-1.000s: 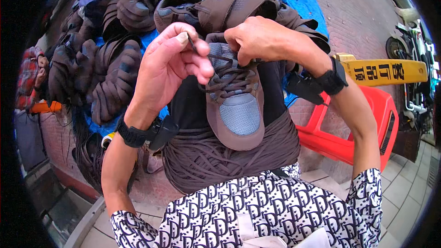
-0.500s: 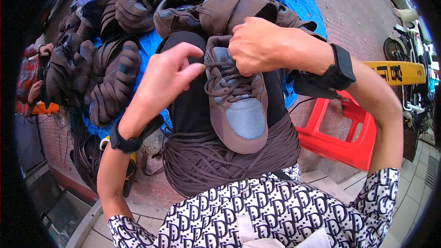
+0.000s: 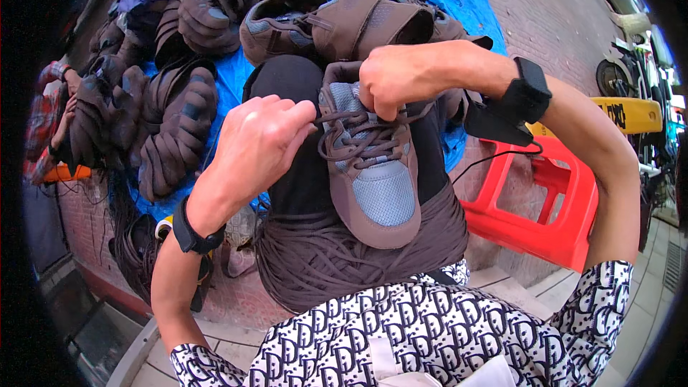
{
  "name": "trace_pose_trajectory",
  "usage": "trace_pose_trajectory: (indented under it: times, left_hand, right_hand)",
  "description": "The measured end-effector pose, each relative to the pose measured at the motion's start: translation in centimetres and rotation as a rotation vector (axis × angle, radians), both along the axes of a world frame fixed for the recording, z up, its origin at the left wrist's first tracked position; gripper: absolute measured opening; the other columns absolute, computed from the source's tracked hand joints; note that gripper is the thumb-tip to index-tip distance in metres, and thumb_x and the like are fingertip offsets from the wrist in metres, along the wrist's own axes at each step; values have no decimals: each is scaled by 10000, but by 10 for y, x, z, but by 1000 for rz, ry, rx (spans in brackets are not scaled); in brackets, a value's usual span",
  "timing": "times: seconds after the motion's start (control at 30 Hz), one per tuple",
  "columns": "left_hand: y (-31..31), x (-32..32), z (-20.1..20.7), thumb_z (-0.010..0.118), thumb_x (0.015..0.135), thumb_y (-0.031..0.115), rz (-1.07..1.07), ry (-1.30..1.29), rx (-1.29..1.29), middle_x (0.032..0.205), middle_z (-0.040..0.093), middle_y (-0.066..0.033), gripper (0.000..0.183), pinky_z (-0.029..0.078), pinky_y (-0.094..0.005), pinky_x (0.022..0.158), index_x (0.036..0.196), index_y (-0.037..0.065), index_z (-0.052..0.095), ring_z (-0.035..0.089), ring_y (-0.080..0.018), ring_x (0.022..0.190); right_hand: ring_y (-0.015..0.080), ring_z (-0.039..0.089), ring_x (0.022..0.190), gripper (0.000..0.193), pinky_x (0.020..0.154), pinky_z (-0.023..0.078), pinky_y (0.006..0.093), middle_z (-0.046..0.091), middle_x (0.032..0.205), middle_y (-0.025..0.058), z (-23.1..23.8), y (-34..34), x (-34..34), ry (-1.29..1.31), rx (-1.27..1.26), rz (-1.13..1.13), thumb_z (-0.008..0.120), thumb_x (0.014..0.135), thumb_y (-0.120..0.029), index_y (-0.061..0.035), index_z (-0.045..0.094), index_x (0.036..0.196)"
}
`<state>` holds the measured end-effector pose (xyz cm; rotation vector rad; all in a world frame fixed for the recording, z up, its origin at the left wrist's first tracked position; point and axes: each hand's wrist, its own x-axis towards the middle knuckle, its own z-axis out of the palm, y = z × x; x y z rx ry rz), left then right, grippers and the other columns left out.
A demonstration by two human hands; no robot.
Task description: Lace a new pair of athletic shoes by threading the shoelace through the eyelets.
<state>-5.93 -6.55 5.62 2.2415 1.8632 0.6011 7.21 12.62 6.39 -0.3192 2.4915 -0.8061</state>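
Note:
On my lap lies a brown shoe upper (image 3: 385, 197) with a grey-blue mesh toe, its toe pointing toward me. A brown shoelace (image 3: 367, 149) runs through its eyelets in loose crossings. My left hand (image 3: 266, 136), left of the shoe upper, is closed in a pinch on a lace end that stretches from the eyelets. My right hand (image 3: 393, 80) bends over the upper's tongue and opening, its fingertips closed at the top eyelets on the lace; exactly what lies under them is partly hidden. A thick bundle of brown laces (image 3: 337, 272) is spread across my lap below the toe.
Beyond my knees, more shoe uppers (image 3: 373, 25) lie on a blue tarp (image 3: 466, 0). Nested stacks of uppers (image 3: 179, 125) fill the left. Another person's hands (image 3: 70, 93) are at the far left. A red plastic stool (image 3: 530, 222) stands at right.
My left hand has closed its spread thumb and finger on the lace, drawing its end leftward. The shoe upper has shifted slightly toward me. My right hand has turned and dipped a little.

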Motion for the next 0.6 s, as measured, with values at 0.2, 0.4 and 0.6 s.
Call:
trace_pose_trajectory:
  times: [0.2,0.4,0.6]
  left_hand:
    - [-15,5,-1,604,726,76,19,-63,-61,640,487,-113,89,405,-370,578,758,42,528,514,-291,645]
    - [-14,8,5,619,703,71,-7,0,2,611,466,-88,125,391,-357,557,725,52,498,496,-263,618]
    - [-15,6,11,620,678,49,-29,102,13,611,459,-75,137,383,-343,558,715,57,488,483,-244,608]
  right_hand:
    - [255,598,861,429,746,475,314,624,962,128,5,16,0,-27,62,-308,613,526,-97,0,628,943]
    - [325,557,951,510,771,459,399,606,937,167,2,6,-6,-229,220,-110,618,476,-46,0,598,984]
    - [345,594,689,47,579,483,378,577,653,169,5,14,0,145,521,110,562,641,-31,0,588,665]
